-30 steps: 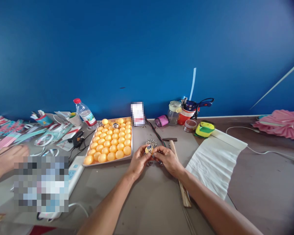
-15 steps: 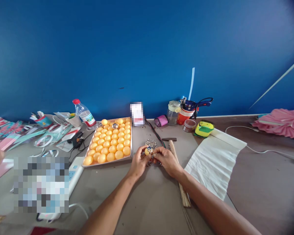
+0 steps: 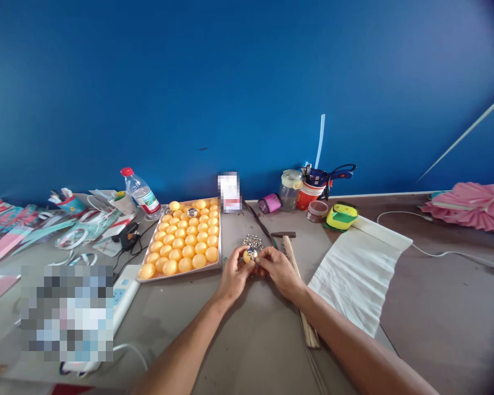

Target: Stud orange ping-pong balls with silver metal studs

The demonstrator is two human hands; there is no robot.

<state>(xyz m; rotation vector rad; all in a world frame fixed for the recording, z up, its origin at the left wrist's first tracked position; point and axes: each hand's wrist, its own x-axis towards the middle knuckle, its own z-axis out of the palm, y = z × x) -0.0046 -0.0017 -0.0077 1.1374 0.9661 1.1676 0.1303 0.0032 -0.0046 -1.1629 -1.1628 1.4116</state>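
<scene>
My left hand [image 3: 234, 270] and my right hand [image 3: 276, 267] meet over the grey table, fingers pinched together around a small orange ball [image 3: 249, 254] with shiny silver bits stuck on it. Just beyond the ball lies a little heap of silver studs [image 3: 253, 241]. To the left of my hands stands a tray [image 3: 180, 274] filled with several orange balls; one ball in its far rows also carries silver studs [image 3: 193, 212].
A hammer [image 3: 288, 248] and wooden sticks lie by my right wrist, a white cloth [image 3: 356, 274] to the right. Jars, a red cup of tools [image 3: 308, 193], a water bottle [image 3: 140, 192], a power strip [image 3: 121, 295], cables and pink paper fans [image 3: 471, 206] line the table.
Another person's hand at the far left edge has pulled back out of view. My hands stay together on the ball, shifting only slightly.
</scene>
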